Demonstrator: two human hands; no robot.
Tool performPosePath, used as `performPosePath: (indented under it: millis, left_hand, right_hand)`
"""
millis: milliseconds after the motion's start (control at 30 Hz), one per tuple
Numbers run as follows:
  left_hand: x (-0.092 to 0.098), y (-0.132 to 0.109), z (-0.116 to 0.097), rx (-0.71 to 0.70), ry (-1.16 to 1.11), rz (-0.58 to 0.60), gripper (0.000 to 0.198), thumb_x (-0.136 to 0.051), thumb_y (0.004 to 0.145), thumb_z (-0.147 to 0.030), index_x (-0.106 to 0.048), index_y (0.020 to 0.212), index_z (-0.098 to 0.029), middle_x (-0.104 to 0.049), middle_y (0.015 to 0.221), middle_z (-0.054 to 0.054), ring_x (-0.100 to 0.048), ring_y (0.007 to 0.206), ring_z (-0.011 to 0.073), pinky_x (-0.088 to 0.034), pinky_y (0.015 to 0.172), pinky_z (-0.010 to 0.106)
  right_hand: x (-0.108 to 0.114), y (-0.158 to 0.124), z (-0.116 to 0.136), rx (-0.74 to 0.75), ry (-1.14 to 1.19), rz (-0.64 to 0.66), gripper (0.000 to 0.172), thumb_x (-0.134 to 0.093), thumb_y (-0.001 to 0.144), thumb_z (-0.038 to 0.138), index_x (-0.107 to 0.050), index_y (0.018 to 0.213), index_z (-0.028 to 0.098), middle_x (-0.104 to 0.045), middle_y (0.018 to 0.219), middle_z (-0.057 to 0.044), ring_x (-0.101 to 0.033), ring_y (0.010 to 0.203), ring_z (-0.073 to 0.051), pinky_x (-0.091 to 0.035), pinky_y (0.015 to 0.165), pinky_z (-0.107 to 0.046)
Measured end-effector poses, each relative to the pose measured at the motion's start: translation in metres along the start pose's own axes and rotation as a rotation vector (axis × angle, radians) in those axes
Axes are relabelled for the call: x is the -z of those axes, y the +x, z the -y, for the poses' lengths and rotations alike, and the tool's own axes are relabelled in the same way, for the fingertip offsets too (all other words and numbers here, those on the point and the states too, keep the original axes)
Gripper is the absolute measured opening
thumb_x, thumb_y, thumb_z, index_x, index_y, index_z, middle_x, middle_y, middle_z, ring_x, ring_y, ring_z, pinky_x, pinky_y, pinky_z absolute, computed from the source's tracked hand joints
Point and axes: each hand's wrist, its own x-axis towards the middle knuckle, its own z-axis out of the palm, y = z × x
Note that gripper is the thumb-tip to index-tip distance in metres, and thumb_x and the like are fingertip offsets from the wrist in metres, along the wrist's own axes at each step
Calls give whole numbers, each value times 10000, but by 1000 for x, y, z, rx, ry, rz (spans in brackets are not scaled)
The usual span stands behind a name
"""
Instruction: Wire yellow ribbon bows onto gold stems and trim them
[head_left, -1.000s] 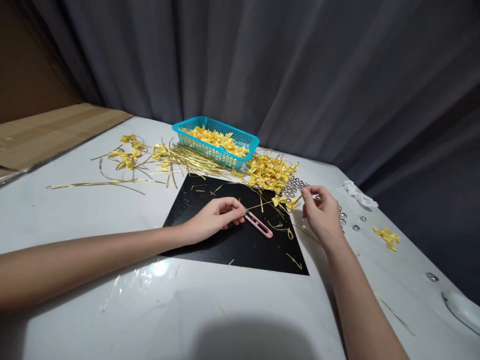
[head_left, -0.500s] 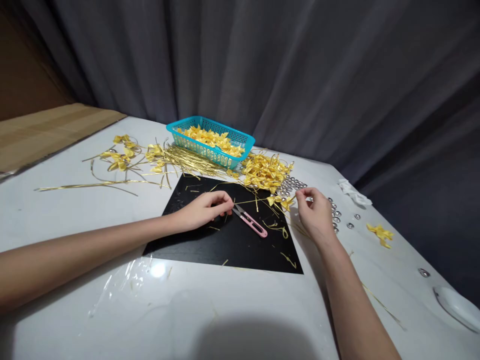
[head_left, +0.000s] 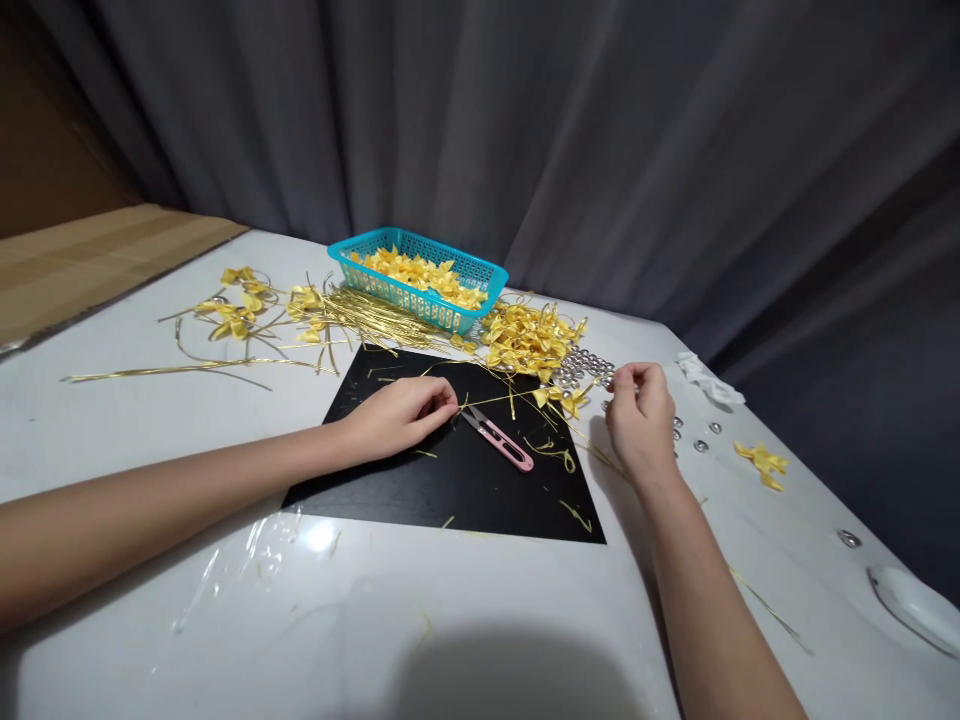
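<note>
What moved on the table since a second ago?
The left hand let go of the pink snips and pulled back a little to the left. The snips now lie by themselves on the black mat. The right hand stayed by the silver beads, fingers pinched, near a yellow bow. The blue basket and the bow pile kept their places.

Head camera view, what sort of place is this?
Probably a small craft or piecework table: teal basket of yellow ribbon bows, gold wire strips, pink snips on a black mat, grey curtain behind.
</note>
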Motion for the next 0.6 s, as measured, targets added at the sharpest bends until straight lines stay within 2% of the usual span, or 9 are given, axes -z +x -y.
performPosePath:
  millis: [133,233,300,333,367,433,467,533,600]
  left_hand:
    - [0,0,0,-44,161,-21,188,-442,887,-271,-589,840,-163,-602,778,65,-536,714,184,-371,630,284]
    - [-1,0,0,-86,237,-33,198,-432,897,-258,-591,831,-161,-620,784,70,-549,744,196,-384,623,284]
    - [-2,-1,1,-129,267,-44,197,-429,906,-256,-590,837,-166,-635,797,63,-560,765,196,-405,634,281]
    - [-3,-1,1,-154,276,-51,195,-427,911,-254,-590,846,-168,-641,808,58,-567,775,192,-419,649,281]
    - [-3,-2,1,-181,282,-58,192,-427,915,-253,-590,858,-169,-645,817,53,-572,782,186,-431,669,281]
    - [-4,-3,1,-233,291,-73,189,-430,921,-255,-591,880,-165,-651,829,48,-582,786,174,-449,711,283]
    - [-4,-3,0,-256,295,-81,191,-430,924,-255,-592,887,-161,-654,835,48,-587,790,170,-454,730,284]
    - [-4,-4,0,-295,303,-96,200,-427,929,-259,-593,887,-156,-658,836,49,-592,791,164,-459,749,282]
    - [-4,-5,-1,-322,314,-111,206,-421,933,-258,-593,882,-157,-658,827,46,-594,779,158,-462,752,275]
  right_hand:
    - [1,-1,4,0,15,-37,160,-369,881,344,-439,818,214,-516,708,-16,-459,569,-157,-346,578,-304]
    - [-1,-3,9,-21,-6,-67,119,-513,801,297,-469,846,195,-538,738,-18,-415,502,-130,-331,546,-298]
    - [-5,-9,17,14,10,-21,193,-583,746,257,-505,907,184,-577,833,-36,-401,483,-110,-333,526,-287]
    - [-8,-14,22,51,36,47,222,-592,745,256,-525,944,186,-595,893,-43,-402,478,-102,-338,512,-278]
    - [-11,-20,29,125,100,180,235,-579,773,272,-543,989,186,-604,953,-54,-397,473,-95,-338,494,-270]
    - [-19,-33,42,235,214,529,230,-577,800,282,-577,1010,189,-621,1016,-62,-412,477,-89,-346,476,-258]
    - [-23,-40,47,294,231,633,221,-591,800,278,-591,1003,190,-637,1001,-58,-437,496,-93,-358,491,-255]
    - [-28,-49,55,368,251,740,127,-566,835,264,-629,917,190,-665,876,-38,-482,536,-108,-375,523,-251]
    - [-29,-51,58,381,257,741,132,-534,864,254,-644,836,185,-662,765,-29,-515,576,-124,-384,543,-248]
